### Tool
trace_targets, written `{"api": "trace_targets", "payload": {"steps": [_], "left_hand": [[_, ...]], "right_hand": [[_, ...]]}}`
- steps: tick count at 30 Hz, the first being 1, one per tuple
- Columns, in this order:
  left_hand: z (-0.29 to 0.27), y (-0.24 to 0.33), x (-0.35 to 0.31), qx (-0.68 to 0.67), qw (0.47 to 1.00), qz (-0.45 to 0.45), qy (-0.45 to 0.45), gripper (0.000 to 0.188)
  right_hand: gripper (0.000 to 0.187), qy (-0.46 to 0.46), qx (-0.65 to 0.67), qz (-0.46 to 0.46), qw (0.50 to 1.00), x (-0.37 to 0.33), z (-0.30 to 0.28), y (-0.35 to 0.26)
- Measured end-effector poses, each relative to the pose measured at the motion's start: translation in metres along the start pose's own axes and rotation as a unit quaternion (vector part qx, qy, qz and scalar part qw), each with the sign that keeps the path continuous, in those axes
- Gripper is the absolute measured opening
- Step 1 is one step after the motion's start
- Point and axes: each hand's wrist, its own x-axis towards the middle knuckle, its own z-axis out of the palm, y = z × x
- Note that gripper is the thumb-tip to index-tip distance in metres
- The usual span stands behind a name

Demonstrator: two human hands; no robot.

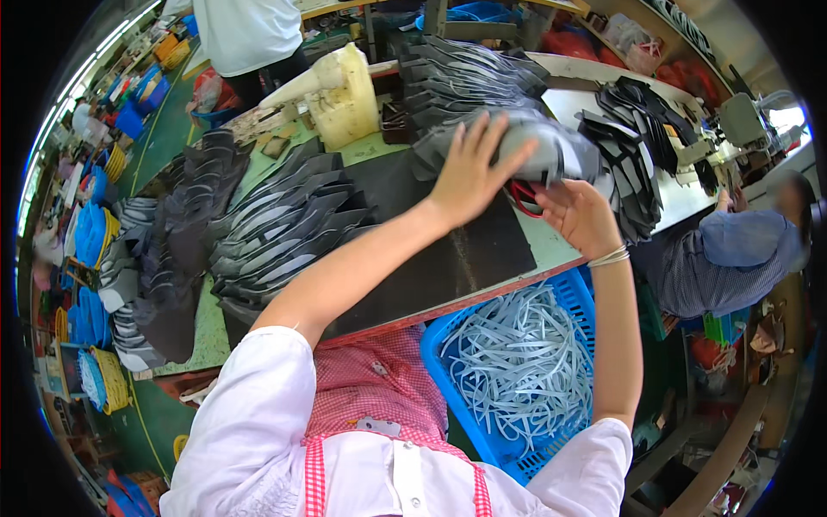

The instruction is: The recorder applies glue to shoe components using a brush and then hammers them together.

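My left hand (478, 168) reaches over the bench with fingers spread, lying flat over the near edge of a stack of grey and black shoe upper pieces (474, 77). A lighter grey piece (551, 146), smeared by motion, lies beside its fingertips. My right hand (581, 215), palm showing and fingers loosely bent and apart, is just below that piece; nothing shows in its grip. Between the hands a red looped handle (522, 198), like that of scissors, pokes out; the rest of it is hidden. A black mat (431, 250) lies under my left forearm.
Left on the bench stand overlapping rows of upper pieces (280, 228) and a cut-open yellowish plastic jug (345, 99). Below the bench edge a blue basket (444, 345) holds pale strips. One person (732, 250) sits at the right; another (250, 39) stands beyond the bench. More black pieces (633, 146) lie right.
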Motion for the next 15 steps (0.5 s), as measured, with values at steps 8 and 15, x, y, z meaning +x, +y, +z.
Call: {"api": "trace_targets", "payload": {"steps": [8, 15], "left_hand": [[0.021, -0.069, 0.081, -0.053, 0.991, -0.079, 0.091, 0.089], [0.004, -0.088, 0.081, -0.185, 0.957, -0.146, 0.17, 0.085]], "right_hand": [[0.021, 0.05, -0.406, -0.119, 0.905, 0.022, 0.015, -0.023], [0.016, 0.289, -0.747, -0.348, 0.487, 0.087, -0.061, 0.024]]}}
